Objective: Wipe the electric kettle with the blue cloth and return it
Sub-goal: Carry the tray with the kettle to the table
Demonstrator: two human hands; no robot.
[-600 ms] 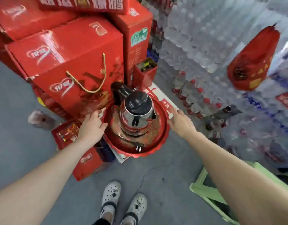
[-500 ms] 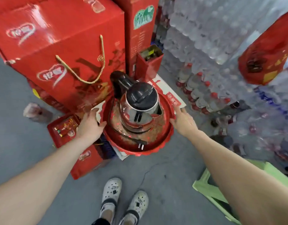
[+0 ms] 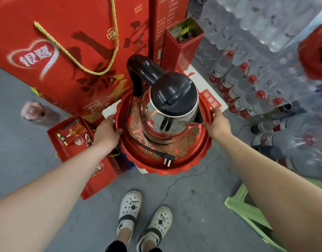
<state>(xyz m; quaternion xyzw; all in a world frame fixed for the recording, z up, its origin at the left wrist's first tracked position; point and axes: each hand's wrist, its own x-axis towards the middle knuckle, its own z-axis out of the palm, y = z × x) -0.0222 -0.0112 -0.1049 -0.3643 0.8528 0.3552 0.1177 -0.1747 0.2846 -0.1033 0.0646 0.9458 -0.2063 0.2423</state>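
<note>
A steel electric kettle (image 3: 167, 113) with a black lid and black handle stands on a round red tray (image 3: 167, 160) with gold pattern. Its black cord and plug (image 3: 168, 159) lie on the tray's near side. My left hand (image 3: 106, 131) grips the tray's left rim, thumb over the edge. My right hand (image 3: 217, 124) holds the right rim beside the kettle's spout. The tray appears to rest on a white and red box (image 3: 209, 91). No blue cloth is in view.
Large red gift boxes (image 3: 65, 51) stand to the left and behind, an open red tin (image 3: 182, 44) behind the kettle. Shrink-wrapped water bottles (image 3: 247, 84) fill the right. A green plastic stool (image 3: 247, 210) sits at the lower right, my white shoes (image 3: 144, 215) below on grey floor.
The view has come closer to the kettle. Both hands have closed onto the tray's rim, left on the left edge and right on the right edge.
</note>
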